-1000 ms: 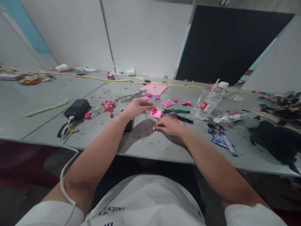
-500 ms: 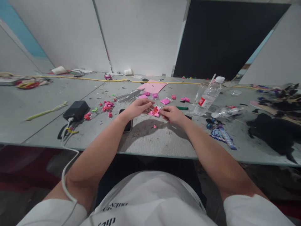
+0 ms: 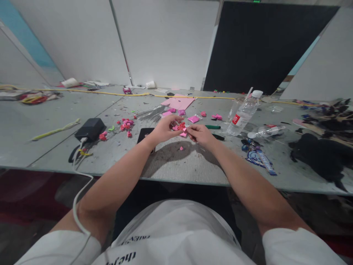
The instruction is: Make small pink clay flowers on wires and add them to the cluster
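Note:
My left hand (image 3: 164,129) and my right hand (image 3: 200,134) meet just above the grey table (image 3: 176,163). Between their fingertips sits a small red and pink flower-like piece (image 3: 180,127), pinched from both sides. A tiny pink scrap (image 3: 181,148) lies on the table under the hands. A black phone (image 3: 145,135) lies partly beneath my left wrist. Green-handled pliers (image 3: 213,127) rest just right of my right hand.
Small red and pink flowers (image 3: 125,125) lie scattered to the left near a black power adapter (image 3: 89,129) with a white cable. Pink paper (image 3: 178,102) and pink squares lie behind. Two plastic bottles (image 3: 244,112) stand and lie at right, beside black fabric (image 3: 322,156).
My right hand lifted off the table, leaving the pink scrap, and joined the left hand on the red and pink piece. Both hands drew closer together.

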`<state>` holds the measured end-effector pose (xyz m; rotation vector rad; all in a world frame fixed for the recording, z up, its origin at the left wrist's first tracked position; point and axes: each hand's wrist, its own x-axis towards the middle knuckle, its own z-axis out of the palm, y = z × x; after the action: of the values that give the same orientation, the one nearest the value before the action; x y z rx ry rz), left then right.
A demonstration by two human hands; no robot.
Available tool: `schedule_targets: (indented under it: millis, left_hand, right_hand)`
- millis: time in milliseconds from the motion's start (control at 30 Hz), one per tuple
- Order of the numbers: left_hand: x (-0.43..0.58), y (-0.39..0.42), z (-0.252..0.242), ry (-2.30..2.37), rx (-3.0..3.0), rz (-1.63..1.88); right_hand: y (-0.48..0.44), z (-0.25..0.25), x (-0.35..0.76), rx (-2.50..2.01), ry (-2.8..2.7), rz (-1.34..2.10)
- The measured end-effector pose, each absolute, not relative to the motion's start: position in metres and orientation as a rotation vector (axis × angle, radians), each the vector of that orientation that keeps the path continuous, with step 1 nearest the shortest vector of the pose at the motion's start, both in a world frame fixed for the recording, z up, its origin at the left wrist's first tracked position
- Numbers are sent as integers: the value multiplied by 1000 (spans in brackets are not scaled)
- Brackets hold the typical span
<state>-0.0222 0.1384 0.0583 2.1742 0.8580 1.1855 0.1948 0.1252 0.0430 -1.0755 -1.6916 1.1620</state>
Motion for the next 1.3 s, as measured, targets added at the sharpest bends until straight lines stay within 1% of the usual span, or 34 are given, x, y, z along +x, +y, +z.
schedule_targets:
  millis: [167, 267, 400, 767, 1300]
  left_hand:
    - [-25, 141, 58, 801, 2076, 1142]
    - [-24, 144, 55, 721, 1903, 1149]
    - [-22, 147, 53, 778, 1741, 1152]
    - [-23, 140, 63, 827, 1660, 1092]
    - [-22, 140, 62, 774, 1591, 991]
  right_hand:
    - [125, 43, 197, -1082, -1749, 1072]
    - [124, 44, 198, -1094, -1779, 1041]
    - [121, 45, 198, -1099, -1815, 1003]
    - [120, 48, 200, -1105, -1857, 952]
    - [122, 48, 202, -1104, -1904, 939]
